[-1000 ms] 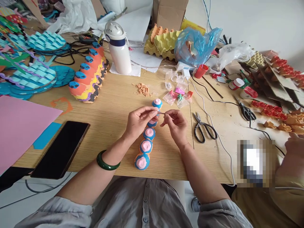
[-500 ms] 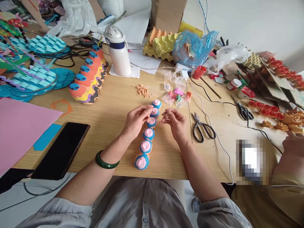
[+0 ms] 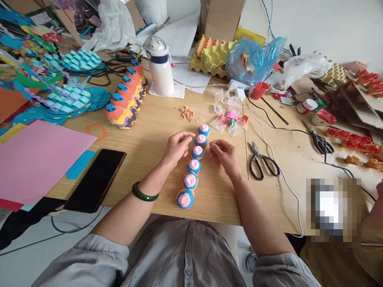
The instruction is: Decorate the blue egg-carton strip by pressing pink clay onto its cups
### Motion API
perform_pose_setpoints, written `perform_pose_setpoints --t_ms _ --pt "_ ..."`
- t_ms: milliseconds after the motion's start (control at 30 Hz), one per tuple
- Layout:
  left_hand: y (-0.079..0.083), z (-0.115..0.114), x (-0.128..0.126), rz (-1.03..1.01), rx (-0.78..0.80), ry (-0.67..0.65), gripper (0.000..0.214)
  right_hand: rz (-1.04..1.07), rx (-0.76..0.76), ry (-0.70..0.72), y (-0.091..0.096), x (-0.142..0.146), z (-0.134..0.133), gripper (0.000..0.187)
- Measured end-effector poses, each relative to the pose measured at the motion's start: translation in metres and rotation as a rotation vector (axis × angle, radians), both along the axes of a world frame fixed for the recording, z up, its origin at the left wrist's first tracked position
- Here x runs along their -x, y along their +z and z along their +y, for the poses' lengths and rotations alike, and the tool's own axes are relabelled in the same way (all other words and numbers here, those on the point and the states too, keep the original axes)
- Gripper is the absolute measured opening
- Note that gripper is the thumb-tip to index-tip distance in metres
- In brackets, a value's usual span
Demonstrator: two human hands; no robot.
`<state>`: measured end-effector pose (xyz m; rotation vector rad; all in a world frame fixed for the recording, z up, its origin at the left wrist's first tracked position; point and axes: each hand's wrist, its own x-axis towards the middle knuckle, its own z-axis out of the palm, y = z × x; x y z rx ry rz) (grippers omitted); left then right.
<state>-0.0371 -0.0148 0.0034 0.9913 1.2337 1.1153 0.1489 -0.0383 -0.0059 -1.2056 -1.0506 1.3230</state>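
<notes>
A row of egg-carton cups (image 3: 194, 165), painted blue with an orange edge, runs lengthwise on the table before me. Each cup carries a dab of pink clay-like material on top. On its left side, my left hand (image 3: 178, 146) hovers near the far cups, thumb and fingers drawn together; anything between them is too small to name. A dark green bangle (image 3: 145, 195) circles that wrist. Across the row, my right hand (image 3: 225, 154) holds a pinch beside the third cup from the far end. Whatever its fingertips hold is hidden.
Black-handled scissors (image 3: 263, 161) lie to the right, near a white cable (image 3: 273, 175). Small bags of coloured clay (image 3: 231, 117) and orange shavings (image 3: 187, 113) lie beyond. A phone (image 3: 95, 181), a painted carton caterpillar (image 3: 127, 97) and a white bottle (image 3: 160, 69) are leftward. Another person's arm (image 3: 372, 215) shows at right.
My hands have drawn back from over the row to either side, uncovering the far pink tops. The view has shifted, so the table's things appear farther right.
</notes>
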Motion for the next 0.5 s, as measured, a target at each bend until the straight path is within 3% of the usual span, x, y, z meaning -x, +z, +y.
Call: perform_pose_setpoints --t_ms 133,267,367,500 --pt "-0.004 0.005 0.009 0.404 -0.112 -0.089 0.024 -0.01 0.027 -0.037 -0.003 0.0 0.003 0.041" --pt "-0.005 0.005 0.014 0.588 -0.132 -0.143 0.041 0.066 0.037 0.011 -0.004 0.001 0.003 0.04" --pt "-0.005 0.0 0.011 0.565 -0.118 -0.216 0.042 0.096 0.049 0.033 -0.004 0.001 0.002 0.037" --pt "-0.002 -0.008 0.004 0.314 -0.017 -0.245 0.034 0.151 0.045 -0.034 -0.001 0.0 0.002 0.033"
